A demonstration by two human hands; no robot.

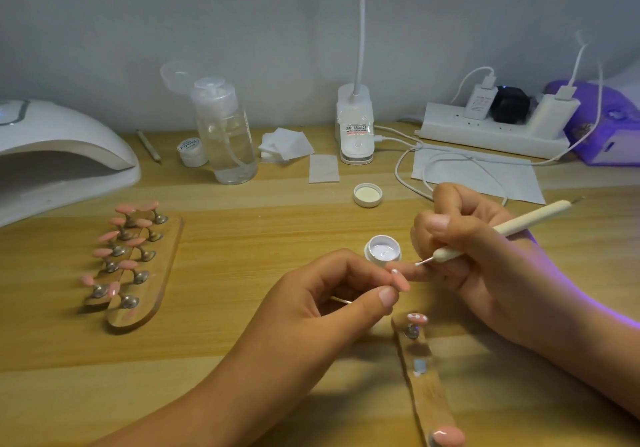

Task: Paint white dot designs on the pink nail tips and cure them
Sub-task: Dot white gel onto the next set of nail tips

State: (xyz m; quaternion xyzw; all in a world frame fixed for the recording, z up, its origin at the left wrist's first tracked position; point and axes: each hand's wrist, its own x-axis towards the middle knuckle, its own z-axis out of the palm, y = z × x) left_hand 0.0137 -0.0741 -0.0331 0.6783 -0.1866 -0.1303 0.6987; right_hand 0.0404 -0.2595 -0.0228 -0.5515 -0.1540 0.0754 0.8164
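I'm watching the left hand (332, 294) pinching a pink nail tip (400, 280) above the tabletop (242, 273). The right hand (478, 249) is gripping the dotting tool (502, 230), its point hovering beside the white gel pot (382, 250). The script on the small jar (189, 150) is possibly a brand, but it's unreadable.

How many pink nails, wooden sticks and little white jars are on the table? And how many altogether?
Pink nails: 13
Wooden sticks: 3
White jars: 2
Total: 18
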